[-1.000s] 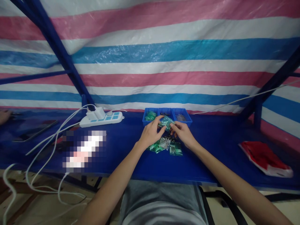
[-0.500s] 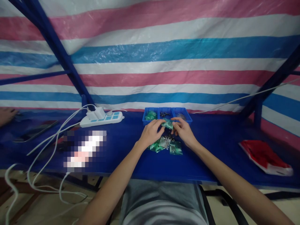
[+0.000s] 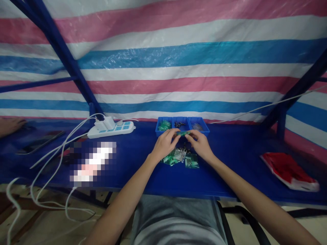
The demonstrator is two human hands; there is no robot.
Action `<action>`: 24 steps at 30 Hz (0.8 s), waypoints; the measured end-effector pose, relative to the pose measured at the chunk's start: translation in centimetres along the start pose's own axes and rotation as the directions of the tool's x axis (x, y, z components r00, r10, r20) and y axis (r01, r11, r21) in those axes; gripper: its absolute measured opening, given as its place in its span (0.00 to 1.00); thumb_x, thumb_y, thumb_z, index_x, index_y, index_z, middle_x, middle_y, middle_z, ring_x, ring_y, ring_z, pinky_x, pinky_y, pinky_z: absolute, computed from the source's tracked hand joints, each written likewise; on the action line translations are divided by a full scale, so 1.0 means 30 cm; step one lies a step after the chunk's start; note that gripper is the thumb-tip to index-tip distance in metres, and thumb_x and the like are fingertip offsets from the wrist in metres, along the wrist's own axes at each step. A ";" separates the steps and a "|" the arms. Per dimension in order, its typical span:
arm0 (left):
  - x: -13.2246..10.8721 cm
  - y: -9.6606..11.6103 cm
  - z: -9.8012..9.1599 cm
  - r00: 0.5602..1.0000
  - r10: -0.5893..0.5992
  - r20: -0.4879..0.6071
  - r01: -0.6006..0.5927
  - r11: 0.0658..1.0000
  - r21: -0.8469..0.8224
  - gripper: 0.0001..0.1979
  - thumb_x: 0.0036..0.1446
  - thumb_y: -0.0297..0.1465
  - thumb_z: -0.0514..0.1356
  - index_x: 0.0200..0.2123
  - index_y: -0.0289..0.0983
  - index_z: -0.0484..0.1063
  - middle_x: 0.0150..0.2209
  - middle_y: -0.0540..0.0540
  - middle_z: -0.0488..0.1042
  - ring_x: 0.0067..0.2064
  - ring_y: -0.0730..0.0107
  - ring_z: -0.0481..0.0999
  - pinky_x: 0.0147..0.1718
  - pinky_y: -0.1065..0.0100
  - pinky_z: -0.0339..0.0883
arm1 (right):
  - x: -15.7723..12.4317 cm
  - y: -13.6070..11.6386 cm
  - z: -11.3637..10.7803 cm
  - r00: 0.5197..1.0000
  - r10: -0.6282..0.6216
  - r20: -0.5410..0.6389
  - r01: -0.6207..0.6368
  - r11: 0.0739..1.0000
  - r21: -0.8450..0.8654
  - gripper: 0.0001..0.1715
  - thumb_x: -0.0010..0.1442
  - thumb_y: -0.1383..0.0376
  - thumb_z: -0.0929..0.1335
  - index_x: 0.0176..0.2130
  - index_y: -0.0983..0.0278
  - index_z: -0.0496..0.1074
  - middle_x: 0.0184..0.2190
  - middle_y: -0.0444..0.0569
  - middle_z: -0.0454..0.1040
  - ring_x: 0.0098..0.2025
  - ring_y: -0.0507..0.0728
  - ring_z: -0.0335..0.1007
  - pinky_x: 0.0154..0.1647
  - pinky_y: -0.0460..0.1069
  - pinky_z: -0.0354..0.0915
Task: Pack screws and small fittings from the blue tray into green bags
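Note:
My left hand (image 3: 163, 145) and my right hand (image 3: 200, 144) pinch the two ends of a small green plastic bag (image 3: 183, 133), held level just in front of a row of blue bins (image 3: 203, 125). The left bin holds green bags, the middle one dark small parts, the right one something pale. Below my hands, on the blue table (image 3: 143, 170), lies a pile of filled green bags (image 3: 180, 158) with a few dark small parts beside it.
A white power strip (image 3: 112, 129) with plugs and white cables (image 3: 48, 160) lies to the left. A phone (image 3: 38, 143) and another person's hand (image 3: 9, 124) are at the far left. A red and white bag (image 3: 288, 172) rests at the right. Blue frame posts rise at both sides.
The small green bag has been turned from tilted and open-looking to flat and level between my fingers. Both hands stayed in the same place over the pile.

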State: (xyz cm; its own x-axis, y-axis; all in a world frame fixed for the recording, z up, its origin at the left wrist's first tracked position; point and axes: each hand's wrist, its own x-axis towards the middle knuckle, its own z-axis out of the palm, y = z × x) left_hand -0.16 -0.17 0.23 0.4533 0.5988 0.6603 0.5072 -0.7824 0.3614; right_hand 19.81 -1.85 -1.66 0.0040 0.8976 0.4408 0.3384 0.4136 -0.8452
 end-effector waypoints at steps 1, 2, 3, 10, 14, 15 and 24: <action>-0.001 -0.001 0.002 1.000 -0.018 0.007 0.018 1.000 -0.010 0.16 0.69 0.35 0.53 0.57 0.38 0.65 0.41 0.45 0.75 0.42 0.65 0.77 0.43 0.62 0.73 | 0.001 0.002 -0.001 0.999 -0.012 -0.031 0.012 1.000 -0.026 0.18 0.61 0.50 0.68 0.36 0.62 0.75 0.32 0.50 0.72 0.31 0.57 0.68 0.26 0.48 0.65; -0.002 -0.002 0.003 0.999 -0.034 0.019 0.034 0.999 -0.018 0.18 0.68 0.34 0.54 0.60 0.39 0.62 0.40 0.45 0.75 0.42 0.66 0.77 0.41 0.63 0.73 | 0.002 0.004 -0.001 0.998 -0.019 -0.054 0.017 0.999 -0.043 0.19 0.60 0.49 0.69 0.33 0.62 0.74 0.32 0.50 0.70 0.31 0.57 0.67 0.25 0.48 0.65; -0.003 -0.001 0.004 0.998 -0.045 0.033 0.046 0.999 -0.026 0.22 0.67 0.33 0.55 0.62 0.39 0.59 0.41 0.46 0.75 0.42 0.67 0.77 0.41 0.64 0.73 | 0.003 0.004 0.000 0.998 -0.019 -0.066 0.016 0.999 -0.045 0.20 0.59 0.48 0.69 0.31 0.62 0.73 0.31 0.49 0.69 0.31 0.56 0.66 0.25 0.48 0.64; -0.003 0.017 -0.004 0.991 0.018 0.133 -0.014 0.999 -0.031 0.28 0.61 0.34 0.62 0.62 0.43 0.60 0.51 0.43 0.71 0.48 0.62 0.76 0.45 0.59 0.75 | -0.009 -0.042 0.006 0.997 0.054 0.048 -0.064 0.967 0.245 0.24 0.56 0.46 0.71 0.27 0.62 0.67 0.38 0.51 0.73 0.32 0.56 0.69 0.24 0.49 0.67; -0.003 0.012 -0.004 0.990 0.060 0.126 -0.057 0.998 -0.030 0.19 0.65 0.31 0.57 0.58 0.41 0.65 0.51 0.43 0.72 0.50 0.61 0.75 0.47 0.57 0.74 | -0.015 -0.075 0.000 0.995 0.038 0.091 -0.064 0.953 0.296 0.22 0.57 0.48 0.71 0.27 0.63 0.71 0.53 0.56 0.72 0.50 0.65 0.71 0.28 0.49 0.71; -0.003 0.008 -0.003 0.990 0.066 0.125 -0.063 0.998 -0.031 0.18 0.66 0.31 0.56 0.58 0.41 0.66 0.52 0.42 0.72 0.50 0.62 0.75 0.47 0.58 0.74 | -0.016 -0.081 -0.001 0.994 0.035 0.108 -0.066 0.951 0.301 0.21 0.58 0.48 0.71 0.28 0.63 0.73 0.55 0.56 0.71 0.53 0.66 0.70 0.29 0.49 0.71; -0.006 0.000 0.004 0.996 -0.086 0.028 0.085 0.996 0.036 0.29 0.67 0.37 0.55 0.68 0.41 0.53 0.46 0.40 0.77 0.39 0.62 0.79 0.37 0.63 0.74 | -0.009 -0.057 0.008 0.992 0.086 0.096 -0.109 0.956 0.272 0.19 0.58 0.53 0.70 0.46 0.61 0.75 0.41 0.51 0.76 0.39 0.59 0.73 0.25 0.47 0.69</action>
State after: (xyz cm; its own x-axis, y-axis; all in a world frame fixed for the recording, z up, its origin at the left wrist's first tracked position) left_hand -0.16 -0.27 0.05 0.4287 0.6685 0.6077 0.5699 -0.7220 0.3923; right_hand 19.00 -2.76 -0.40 -0.0574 0.9403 0.3355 0.0674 0.3390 -0.9384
